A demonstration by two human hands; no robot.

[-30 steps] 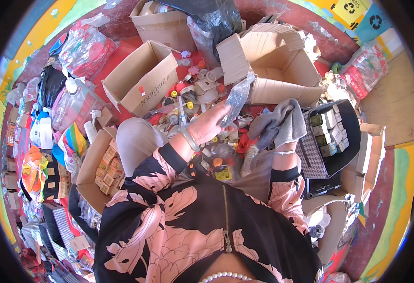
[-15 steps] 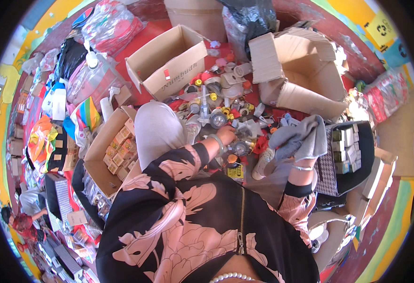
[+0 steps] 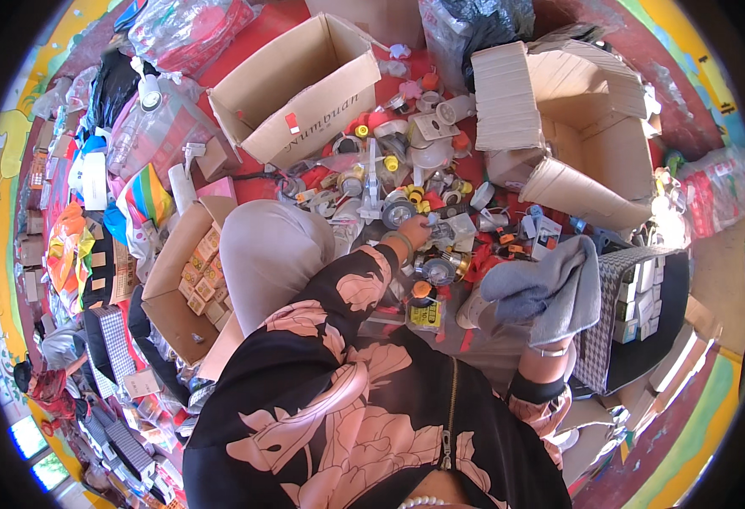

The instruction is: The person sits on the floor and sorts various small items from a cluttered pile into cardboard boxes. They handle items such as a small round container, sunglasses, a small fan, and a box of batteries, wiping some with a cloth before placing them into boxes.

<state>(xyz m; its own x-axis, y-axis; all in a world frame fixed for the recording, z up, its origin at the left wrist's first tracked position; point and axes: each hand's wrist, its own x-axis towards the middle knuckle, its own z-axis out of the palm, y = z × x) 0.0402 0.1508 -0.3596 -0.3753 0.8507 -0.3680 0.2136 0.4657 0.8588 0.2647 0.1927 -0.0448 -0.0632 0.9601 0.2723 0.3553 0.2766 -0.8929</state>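
My left hand (image 3: 413, 231) reaches into a heap of loose lamp parts on the red floor covering. Its fingers are bent together beside a round, dark-rimmed lamp (image 3: 399, 212); a small pale piece shows at the fingertips, too small to name. A grey cloth (image 3: 550, 288) hangs over my right hand, which holds it up; the fingers are hidden under the folds. Between the hands lie a clear round lamp part (image 3: 437, 270), an orange-topped piece (image 3: 423, 290) and a yellow-labelled packet (image 3: 424, 315). A white upright plastic piece (image 3: 372, 182) stands behind the left hand.
Two open cardboard boxes, one at the back left (image 3: 304, 93) and one at the back right (image 3: 576, 127), border the heap. A carton of small boxes (image 3: 177, 288) sits left, and a checked black bin (image 3: 610, 305) of small boxes right. Plastic bags (image 3: 190, 34) lie behind.
The view has shifted slightly. My left hand stays low in the heap, reaching a little farther forward. The cloth over my right hand has swung and spread a little to the right.
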